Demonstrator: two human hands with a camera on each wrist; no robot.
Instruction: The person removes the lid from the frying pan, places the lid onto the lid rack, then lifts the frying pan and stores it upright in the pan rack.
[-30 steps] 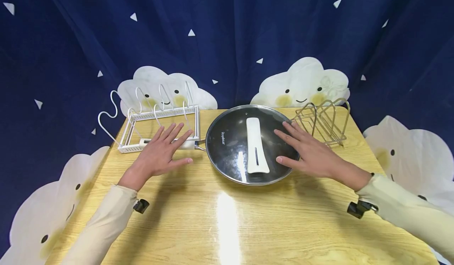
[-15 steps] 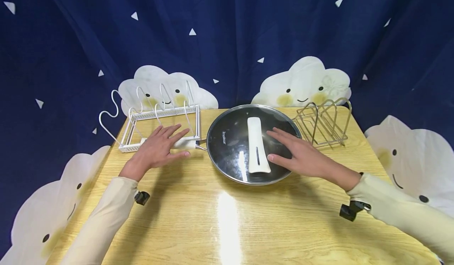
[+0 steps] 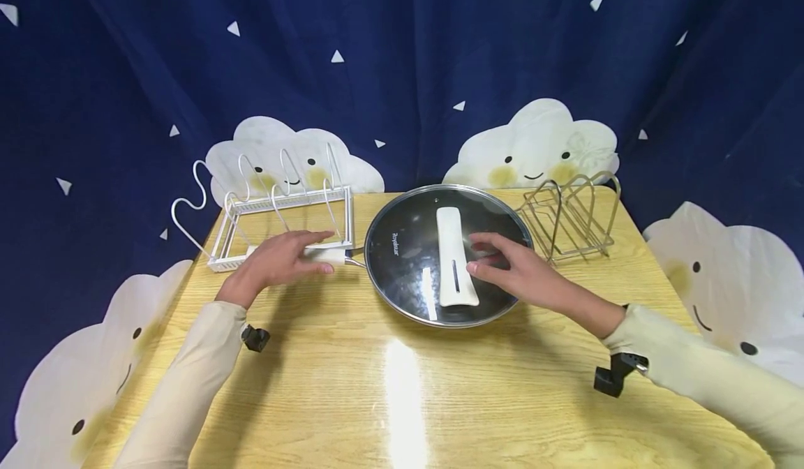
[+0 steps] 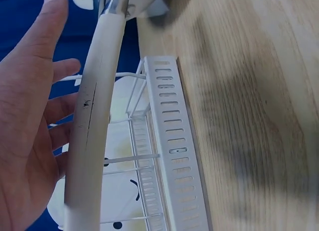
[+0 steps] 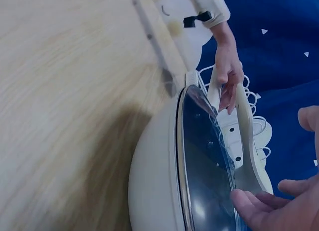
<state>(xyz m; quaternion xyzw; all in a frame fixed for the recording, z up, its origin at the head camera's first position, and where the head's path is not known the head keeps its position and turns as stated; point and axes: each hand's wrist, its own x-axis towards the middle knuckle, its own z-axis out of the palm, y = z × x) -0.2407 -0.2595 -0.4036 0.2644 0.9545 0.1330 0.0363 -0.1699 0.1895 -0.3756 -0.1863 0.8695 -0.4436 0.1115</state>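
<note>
A pan with a white body (image 5: 152,176) stands on the table, covered by a dark glass lid (image 3: 402,280) with a metal rim. Across the lid runs a flat white lid handle (image 3: 449,239). My left hand (image 3: 273,263) hovers over the pan's long white handle (image 3: 328,255); in the left wrist view its bent fingers lie beyond that handle (image 4: 92,121), seemingly without gripping it. My right hand (image 3: 524,273) is over the right part of the lid, thumb and fingers slightly bent and apart beside the lid handle. Whether its fingertips touch anything is unclear.
A white wire rack (image 3: 289,205) stands at the back left, partly under the pan handle. Behind the pan's right side is a bronze-coloured wire rack (image 3: 574,232). The wooden table (image 3: 352,385) ends at a blue curtain (image 3: 402,71) with cloud shapes.
My right hand has moved left, from the lid's right edge to the lid handle, its fingers bending. My left hand has lowered towards the pan handle with its fingers curving. The pan has stayed put.
</note>
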